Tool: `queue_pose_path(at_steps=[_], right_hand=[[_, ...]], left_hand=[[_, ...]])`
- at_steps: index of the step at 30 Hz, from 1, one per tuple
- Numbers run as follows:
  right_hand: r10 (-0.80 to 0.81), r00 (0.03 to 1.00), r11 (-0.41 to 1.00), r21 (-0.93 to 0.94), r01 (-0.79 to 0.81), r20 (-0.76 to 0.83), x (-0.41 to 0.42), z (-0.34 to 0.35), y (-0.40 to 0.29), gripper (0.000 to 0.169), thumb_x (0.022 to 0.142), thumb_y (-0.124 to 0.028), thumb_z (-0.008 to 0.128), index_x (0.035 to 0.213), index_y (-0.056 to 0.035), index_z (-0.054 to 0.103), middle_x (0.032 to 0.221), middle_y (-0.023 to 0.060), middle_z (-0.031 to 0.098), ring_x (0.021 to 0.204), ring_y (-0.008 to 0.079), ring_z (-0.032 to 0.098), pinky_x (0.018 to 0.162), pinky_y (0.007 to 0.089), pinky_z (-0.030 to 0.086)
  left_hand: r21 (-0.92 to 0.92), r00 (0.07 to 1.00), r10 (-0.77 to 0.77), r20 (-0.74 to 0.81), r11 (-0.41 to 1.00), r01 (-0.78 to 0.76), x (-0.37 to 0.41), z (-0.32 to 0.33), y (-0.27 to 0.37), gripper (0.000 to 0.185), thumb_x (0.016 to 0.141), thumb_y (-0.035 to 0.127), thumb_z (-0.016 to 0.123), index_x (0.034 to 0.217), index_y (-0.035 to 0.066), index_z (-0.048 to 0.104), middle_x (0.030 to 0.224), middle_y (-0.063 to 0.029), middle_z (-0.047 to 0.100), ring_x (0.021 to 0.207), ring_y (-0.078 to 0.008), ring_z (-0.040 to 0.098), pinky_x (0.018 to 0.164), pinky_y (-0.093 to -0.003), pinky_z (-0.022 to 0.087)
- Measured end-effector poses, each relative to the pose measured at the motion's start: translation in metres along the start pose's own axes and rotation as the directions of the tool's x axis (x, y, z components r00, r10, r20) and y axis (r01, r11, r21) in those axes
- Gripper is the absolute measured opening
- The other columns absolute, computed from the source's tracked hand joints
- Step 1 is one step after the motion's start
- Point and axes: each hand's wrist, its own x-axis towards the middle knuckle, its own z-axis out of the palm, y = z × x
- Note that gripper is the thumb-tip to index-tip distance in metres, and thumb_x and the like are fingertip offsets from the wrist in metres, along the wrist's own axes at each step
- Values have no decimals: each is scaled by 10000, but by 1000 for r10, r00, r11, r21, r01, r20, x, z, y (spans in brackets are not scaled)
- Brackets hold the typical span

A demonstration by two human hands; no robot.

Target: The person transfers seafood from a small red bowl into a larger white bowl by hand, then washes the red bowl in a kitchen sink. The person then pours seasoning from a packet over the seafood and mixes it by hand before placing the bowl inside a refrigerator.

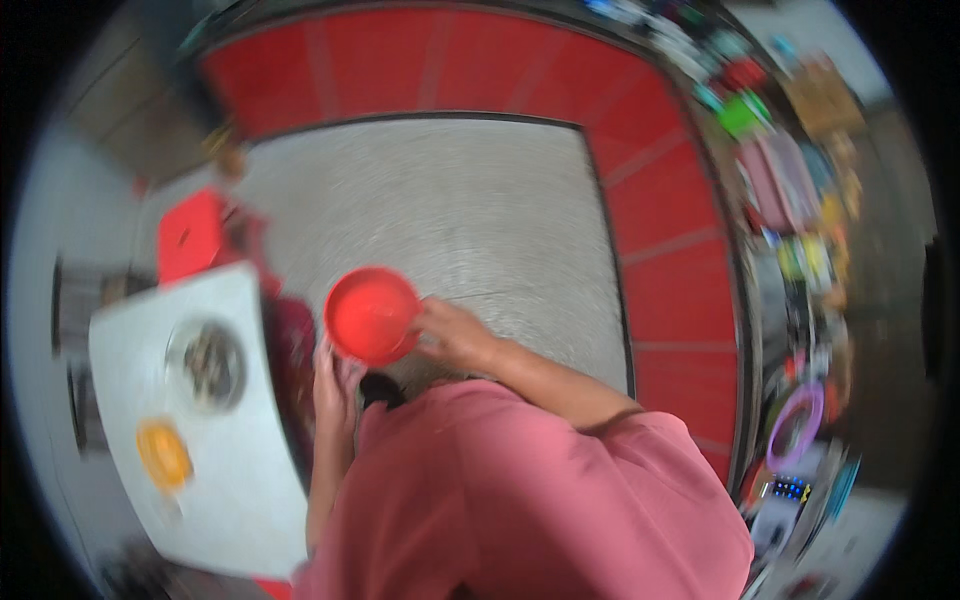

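Note:
A round red bowl is held out in front of my body, over the floor. My right hand grips its right rim. From below and to the left, my left hand supports the bowl, its fingers partly hidden by the bowl's side. What the bowl contains is hard to tell through the blur. To the left, a white table bears a clear bowl with greyish contents and a yellow-orange dish or basket.
A red plastic stool stands at the table's far end. Red cabinets line the far and right sides of the pale floor. On the right counter are a pink container, a purple ring-shaped rim and other kitchen items.

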Motion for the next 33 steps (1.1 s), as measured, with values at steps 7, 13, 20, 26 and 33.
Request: queue_pose_path(at_steps=[7,13,20,26,33], right_hand=[[223,950,969,-57,-241,-221,-164,-102,52,275,752,-197,693,974,-94,567,929,120,505,874,299,526,722,405,444],[480,708,831,10,-557,-519,-286,-169,52,264,745,-210,709,929,-91,563,908,131,504,876,313,535,715,421,440],[546,459,701,82,-708,-701,-377,-202,82,273,757,-269,694,922,-94,565,882,130,504,835,319,532,685,419,435],[556,358,661,138,-738,-750,-423,-277,143,244,779,-246,667,935,-87,569,914,135,525,862,319,544,721,415,454],[632,70,553,386,-738,-771,-484,-381,187,564,786,-185,660,1294,-89,435,1059,148,535,934,296,562,816,381,470]], left_hand=[[466,822,-387,417,868,172,12,119,-109,703,862,543,524,1429,223,260,1324,12,455,1131,-161,483,815,-325,419],[660,603,-597,529,736,150,-5,276,-174,689,825,492,610,1378,192,330,1282,6,472,1106,-161,491,822,-324,410],[758,424,-733,531,635,148,-10,384,-273,596,833,485,609,1317,206,403,1226,15,502,1041,-151,520,822,-336,425],[740,331,-749,574,647,182,-3,499,-346,546,857,457,592,1302,210,395,1246,19,491,1045,-136,521,826,-310,441],[722,296,-788,540,614,318,0,640,-426,480,858,454,588,1186,124,472,1107,-15,581,930,-148,575,753,-299,481]])
